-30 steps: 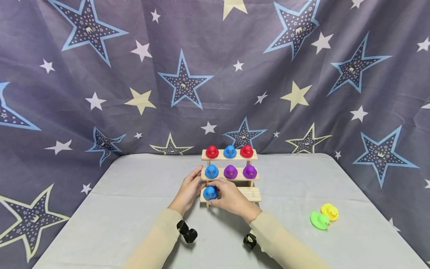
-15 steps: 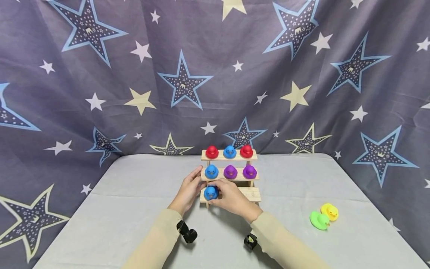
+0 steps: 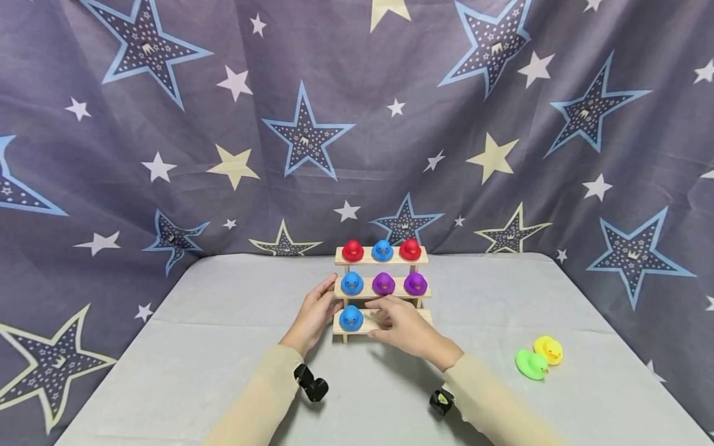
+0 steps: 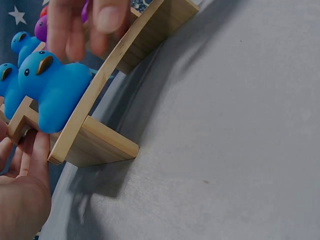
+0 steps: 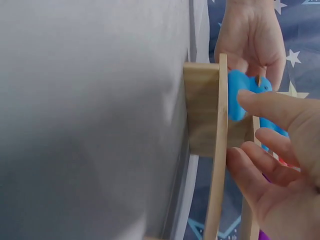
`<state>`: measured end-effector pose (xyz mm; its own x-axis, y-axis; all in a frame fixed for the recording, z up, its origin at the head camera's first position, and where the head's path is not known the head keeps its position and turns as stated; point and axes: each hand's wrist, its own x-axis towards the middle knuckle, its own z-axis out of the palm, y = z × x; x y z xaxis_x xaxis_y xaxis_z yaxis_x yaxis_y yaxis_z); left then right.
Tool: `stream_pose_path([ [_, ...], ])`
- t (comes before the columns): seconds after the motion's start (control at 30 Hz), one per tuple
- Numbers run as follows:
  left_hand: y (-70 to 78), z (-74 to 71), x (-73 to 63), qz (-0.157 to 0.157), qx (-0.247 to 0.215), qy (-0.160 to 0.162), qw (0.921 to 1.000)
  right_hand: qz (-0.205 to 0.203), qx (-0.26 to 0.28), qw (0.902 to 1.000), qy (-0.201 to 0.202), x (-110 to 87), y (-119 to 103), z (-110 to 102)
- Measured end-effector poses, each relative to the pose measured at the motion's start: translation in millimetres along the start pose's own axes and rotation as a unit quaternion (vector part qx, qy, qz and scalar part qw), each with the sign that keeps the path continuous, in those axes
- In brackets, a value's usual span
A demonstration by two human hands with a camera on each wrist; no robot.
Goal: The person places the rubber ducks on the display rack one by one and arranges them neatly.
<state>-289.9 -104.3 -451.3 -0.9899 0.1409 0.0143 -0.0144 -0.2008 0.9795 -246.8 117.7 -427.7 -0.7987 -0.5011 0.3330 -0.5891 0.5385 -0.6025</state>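
A small three-tier wooden stand (image 3: 365, 329) holds rubber ducks. A blue duck (image 3: 351, 318) sits at the left of the bottom tier; it also shows as the nearest blue duck (image 4: 65, 95) in the left wrist view. My right hand (image 3: 409, 328) hovers just right of it over the bottom tier, thumb and fingers apart and holding nothing. In the right wrist view, the right thumb (image 5: 267, 105) overlaps the duck. At the stand's left end, my left hand (image 3: 311, 316) touches the wood with extended fingers (image 4: 40, 155); some fingertips are hidden behind it.
On the middle tier are a blue duck (image 3: 352, 283) and two purple ducks (image 3: 383, 283). The top tier bears two red ducks (image 3: 352, 251) around a blue one (image 3: 382, 250). Green (image 3: 532, 364) and yellow (image 3: 548, 350) ducks lie on the table (image 3: 223, 365) at right. A star-patterned curtain (image 3: 184, 142) hangs behind.
My right hand has let go of the blue duck on the bottom tier and moved right, its fingers spreading. The left hand stays at the stand's left end.
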Motion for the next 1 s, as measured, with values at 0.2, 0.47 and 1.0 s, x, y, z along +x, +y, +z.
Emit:
stream_pose_path([
  [0.2, 1.8, 0.6, 0.0, -0.002, -0.004, 0.002, 1.0, -0.007, -0.005, 1.0, 0.0, -18.1, 10.9, -18.0],
  [0.47, 1.4, 0.3, 0.0, -0.001, -0.008, 0.003, 1.0, -0.013, -0.024, 0.9993, 0.024, -41.9, 25.5, -49.3],
  [1.0, -0.2, -1.5, 1.0, 0.003, -0.009, -0.004, 0.9999, 0.022, -0.071, 0.9971, 0.016, -100.1, 57.1, -116.7],
])
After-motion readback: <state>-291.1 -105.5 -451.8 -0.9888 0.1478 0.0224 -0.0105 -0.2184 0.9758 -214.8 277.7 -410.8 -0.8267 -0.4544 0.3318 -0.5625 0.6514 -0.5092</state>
